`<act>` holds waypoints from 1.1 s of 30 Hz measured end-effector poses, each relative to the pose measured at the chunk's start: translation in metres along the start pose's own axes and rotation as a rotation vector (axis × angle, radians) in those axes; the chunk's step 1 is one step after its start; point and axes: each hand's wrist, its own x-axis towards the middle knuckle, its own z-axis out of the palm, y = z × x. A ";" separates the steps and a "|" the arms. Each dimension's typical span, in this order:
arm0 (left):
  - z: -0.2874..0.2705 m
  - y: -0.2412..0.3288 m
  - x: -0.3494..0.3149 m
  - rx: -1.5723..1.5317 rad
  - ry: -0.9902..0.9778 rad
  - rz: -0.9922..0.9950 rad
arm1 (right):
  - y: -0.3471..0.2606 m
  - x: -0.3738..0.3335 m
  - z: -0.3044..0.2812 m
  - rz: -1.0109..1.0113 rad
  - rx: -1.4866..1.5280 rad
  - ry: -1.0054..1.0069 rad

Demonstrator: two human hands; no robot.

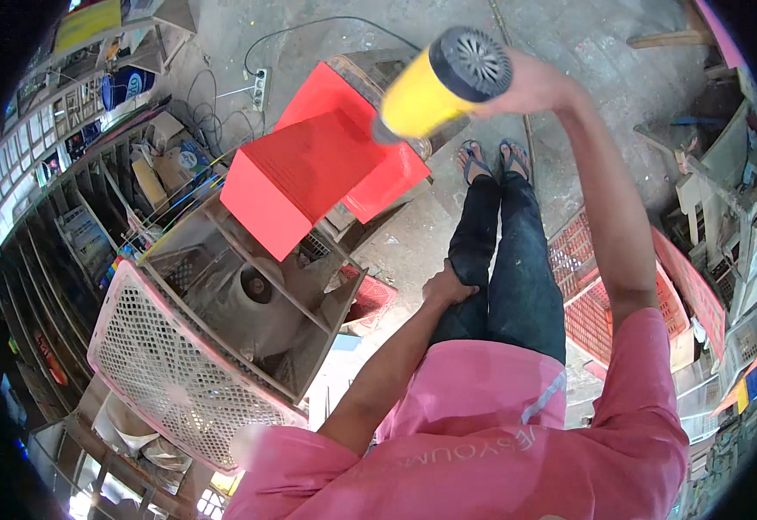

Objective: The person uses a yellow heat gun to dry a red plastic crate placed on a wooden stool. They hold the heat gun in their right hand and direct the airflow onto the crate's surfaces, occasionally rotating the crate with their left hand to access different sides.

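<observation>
My right hand [526,82] is closed around the grip of a yellow heat gun [422,97] with a black vented rear, held up in front of me. Its dark nozzle points down and left, close to the right side of a bright red box-shaped piece [309,165]. The red piece has flat panels at angles and sits over a wooden stand [365,74], which it mostly covers. On my left thigh rests my left hand [450,284], fingers spread over the trouser leg and holding no object.
A wooden shelf unit [292,334] and a pink plastic lattice crate [175,347] stand at my left. To the right are red plastic crates [600,321]. A power strip [260,89] and a black cable [326,19] lie on the concrete floor beyond.
</observation>
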 end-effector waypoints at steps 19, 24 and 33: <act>0.014 0.011 -0.008 -0.007 0.035 -0.018 | -0.023 -0.012 0.003 -0.087 -0.456 -0.113; 0.015 0.007 -0.005 -0.035 0.014 -0.006 | -0.004 0.001 0.018 -0.061 -0.271 0.094; 0.011 0.003 -0.006 -0.075 0.027 0.006 | -0.018 0.007 -0.005 0.059 -0.276 -0.246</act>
